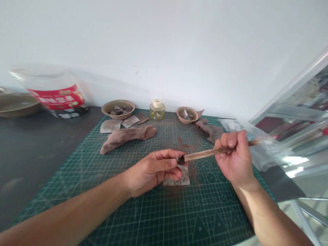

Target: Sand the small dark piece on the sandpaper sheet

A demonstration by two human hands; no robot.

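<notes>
Near the middle of the green cutting mat, my left hand (156,167) pinches a small dark piece (181,160) between thumb and fingers. My right hand (234,153) is wrapped round a bundle of thin wooden sticks (202,154), held at a slight tilt. The left end of the sticks meets the dark piece. Below my left fingers a small pale, stained square (179,179) lies on the mat, partly hidden by them. Reddish-brown powder marks the mat around it.
Behind stand a bowl of dark fragments (118,108), a small glue-like bottle (157,110) and a smaller bowl (186,115). A brown cloth roll (128,136) lies left, rough cloth (210,130) and plastic bag (269,147) right. A large jar (56,95) stands far left.
</notes>
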